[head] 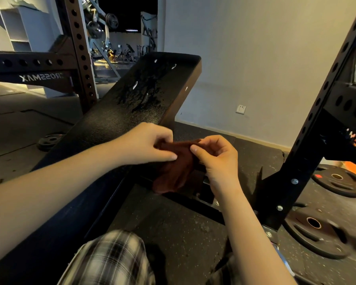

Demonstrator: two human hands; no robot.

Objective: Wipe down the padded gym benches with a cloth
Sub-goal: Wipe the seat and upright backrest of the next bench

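Note:
A black padded bench [119,112] runs from the lower left up to the centre, its far end dotted with wet droplets. Beside the bench's right edge I hold a brown cloth [177,167] in the air with both hands. My left hand [146,144] pinches its upper left corner. My right hand [216,155] pinches its upper right edge between thumb and fingers. The rest of the cloth hangs down below my hands, over the bench frame.
A black rack upright [308,140] rises on the right, with weight plates [317,229] on the floor at its base. Another perforated upright [80,52] stands behind the bench on the left. A small plate [49,140] lies on the floor left of the bench. My plaid-clad knee [111,260] is below.

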